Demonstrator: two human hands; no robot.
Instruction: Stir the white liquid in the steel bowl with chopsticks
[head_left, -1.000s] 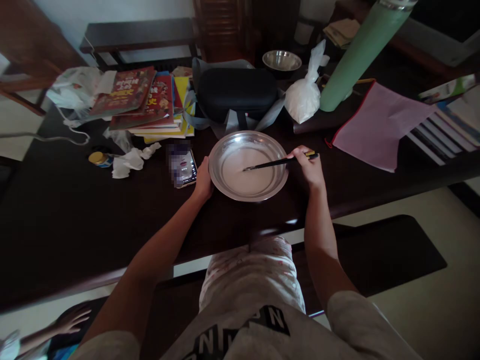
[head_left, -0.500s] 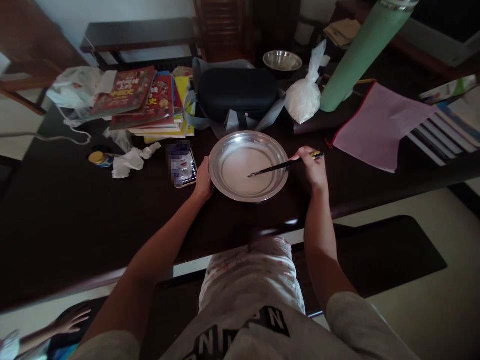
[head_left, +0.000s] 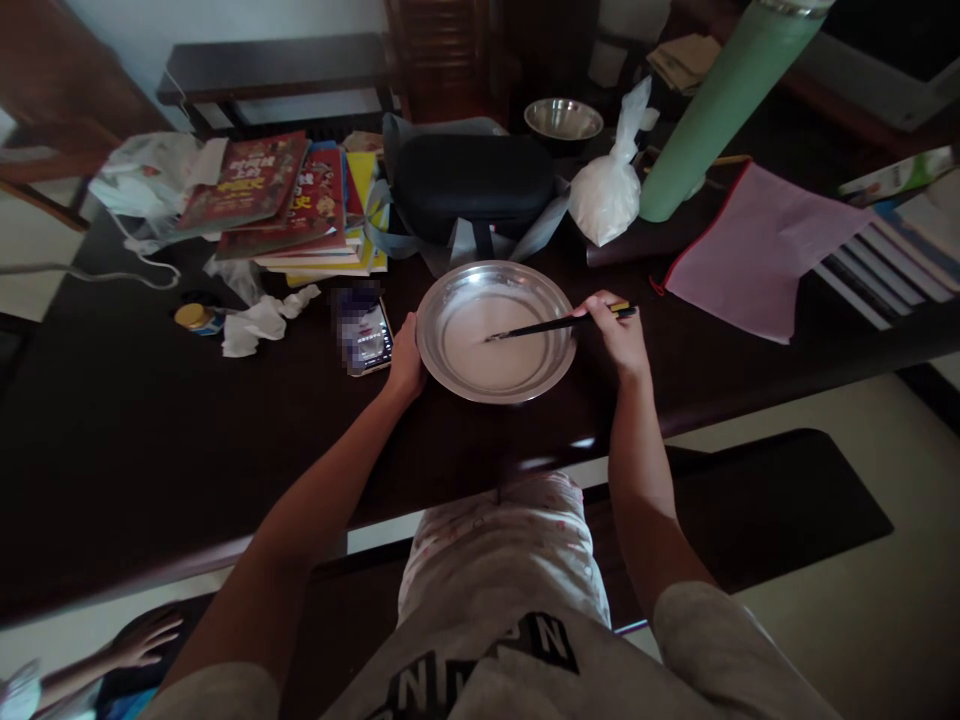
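Observation:
A wide metal bowl stands on the dark table in front of me, with a whitish liquid or batter inside. My left hand grips the bowl's left rim; part of its fingers is hidden by the bowl. Over the right rim, my right hand is closed around dark chopsticks with gold bands near the top. Their tips dip into the whitish mixture near the bowl's middle. Just left of my left hand lies a phone with its screen lit.
Behind the bowl sits a black case. A tied bag of white powder, a green bottle and a pink pouch are to the right. Books, crumpled tissue and a small jar lie left. Another person's hand shows bottom left.
My right hand has shifted slightly left and up, carrying the chopstick tips left through the mixture. My left hand keeps its place on the bowl.

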